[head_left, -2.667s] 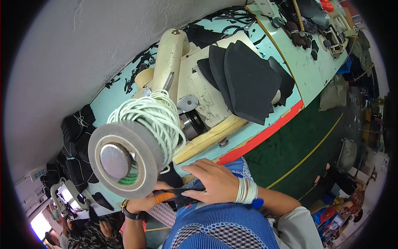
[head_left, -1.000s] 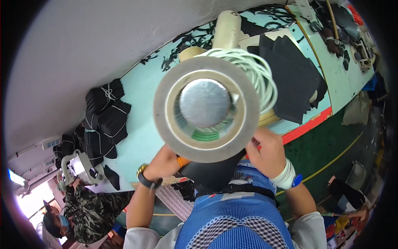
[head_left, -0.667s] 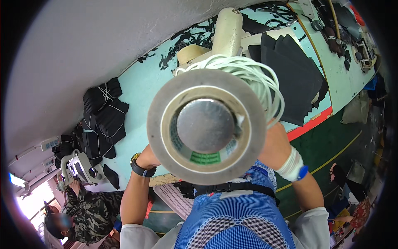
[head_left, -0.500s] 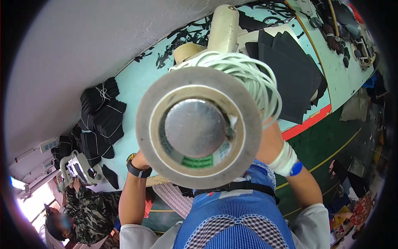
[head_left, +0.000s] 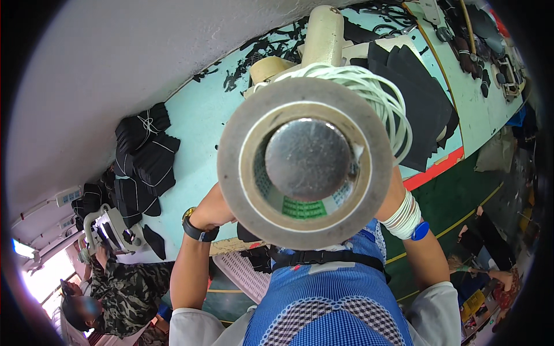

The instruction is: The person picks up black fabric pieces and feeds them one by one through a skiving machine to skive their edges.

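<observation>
A big grey roll of tape [head_left: 231, 173], seen end-on around a round metal disc [head_left: 307, 158], blocks the middle of the view. Behind its left edge comes my left hand [head_left: 213, 210], with a black watch on the wrist; its fingers are hidden. My right hand [head_left: 394, 193] is mostly covered by the roll's right side, fingers out of sight. White cord is wound round that wrist, with a blue disc. A loose bundle of white cord [head_left: 398, 115] lies beyond the roll. A bit of black material [head_left: 248, 232] shows below my left hand.
Stacked black sheets [head_left: 412, 109] lie on the pale green table [head_left: 199, 130], with a cream cylinder [head_left: 323, 37], scissors [head_left: 398, 29] and black scraps behind. Tied black bundles [head_left: 144, 155] sit at the left. A person in camouflage [head_left: 130, 294] works by a cutting machine [head_left: 112, 233].
The tape roll appears further right and slightly higher, and the table has shifted a little right too. More of my left hand shows beside the roll.
</observation>
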Demonstrator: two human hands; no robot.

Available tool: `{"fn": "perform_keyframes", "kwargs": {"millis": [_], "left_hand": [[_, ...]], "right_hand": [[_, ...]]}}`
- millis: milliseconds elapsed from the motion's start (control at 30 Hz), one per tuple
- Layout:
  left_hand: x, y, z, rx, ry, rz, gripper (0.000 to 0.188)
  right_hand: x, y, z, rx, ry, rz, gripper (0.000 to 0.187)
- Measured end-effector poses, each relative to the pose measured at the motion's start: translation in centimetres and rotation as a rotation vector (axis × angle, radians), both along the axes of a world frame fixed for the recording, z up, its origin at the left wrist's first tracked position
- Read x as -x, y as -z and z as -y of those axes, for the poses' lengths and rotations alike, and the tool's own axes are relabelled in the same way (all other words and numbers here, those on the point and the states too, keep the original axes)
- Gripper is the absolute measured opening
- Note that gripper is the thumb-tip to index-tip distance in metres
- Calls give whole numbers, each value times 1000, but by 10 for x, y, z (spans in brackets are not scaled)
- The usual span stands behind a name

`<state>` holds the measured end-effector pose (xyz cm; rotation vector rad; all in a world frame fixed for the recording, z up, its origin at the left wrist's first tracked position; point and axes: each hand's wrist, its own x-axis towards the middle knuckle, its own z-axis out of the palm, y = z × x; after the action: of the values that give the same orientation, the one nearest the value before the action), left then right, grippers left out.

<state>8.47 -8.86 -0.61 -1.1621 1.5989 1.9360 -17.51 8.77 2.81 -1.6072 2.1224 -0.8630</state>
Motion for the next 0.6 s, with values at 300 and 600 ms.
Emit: {"fn": "perform_keyframes", "kwargs": {"millis": [300, 600], "left_hand": [[-16, 48, -24, 152, -253, -453, 49], [6, 40, -19, -170, -40, -285, 33]], "right_hand": [[0, -7, 4, 19, 11, -81, 56], [-3, -57, -73, 156, 404, -54, 32]]}}
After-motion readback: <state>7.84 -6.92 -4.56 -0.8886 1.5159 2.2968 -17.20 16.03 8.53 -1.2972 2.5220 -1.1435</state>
